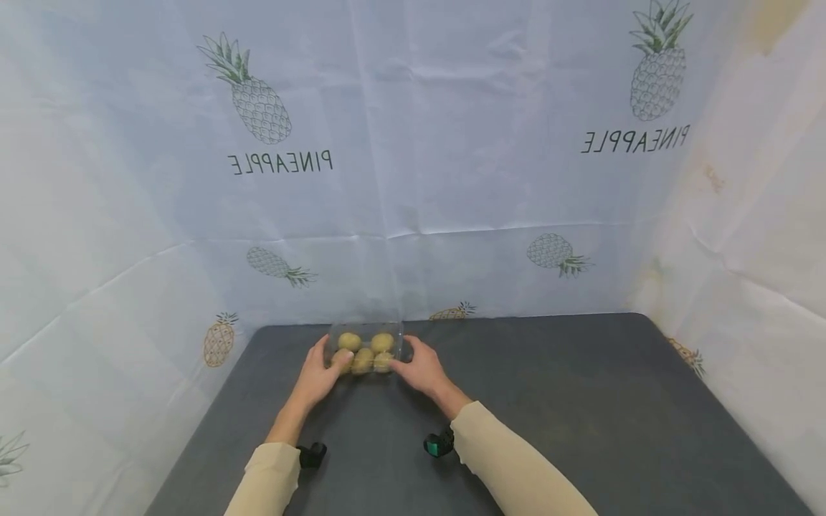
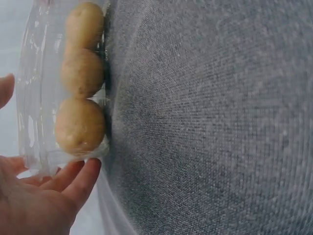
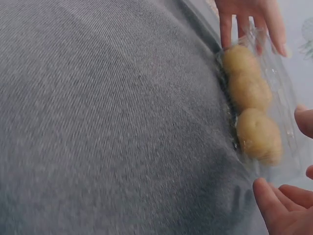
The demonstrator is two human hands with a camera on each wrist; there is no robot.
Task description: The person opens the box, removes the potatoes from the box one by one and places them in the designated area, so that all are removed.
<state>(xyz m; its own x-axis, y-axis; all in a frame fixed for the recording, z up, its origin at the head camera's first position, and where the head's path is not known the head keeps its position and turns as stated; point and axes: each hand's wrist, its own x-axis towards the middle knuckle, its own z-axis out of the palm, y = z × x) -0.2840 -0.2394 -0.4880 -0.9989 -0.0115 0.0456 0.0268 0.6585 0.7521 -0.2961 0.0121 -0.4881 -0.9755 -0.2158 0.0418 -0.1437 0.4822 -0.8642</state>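
Observation:
A clear plastic box (image 1: 368,330) of potatoes stands on the table toward its back edge, left of centre. Several yellow-brown potatoes (image 2: 80,125) show through its wall. My left hand (image 1: 319,374) is at the box's left end; in the left wrist view its fingertips touch that end while its thumb stays off over the top. Around the right end is my right hand (image 1: 421,367). Its fingers (image 3: 266,198) are spread beside that end in the right wrist view, and its thumb (image 3: 304,120) overlaps the lid side. Neither hand has its fingers closed tightly round the box.
The dark grey table (image 1: 581,416) has rounded back corners. A white curtain (image 1: 445,165) printed with pineapples hangs behind it and on both sides, close to the table's back edge. Each wrist carries a small black camera (image 1: 312,455).

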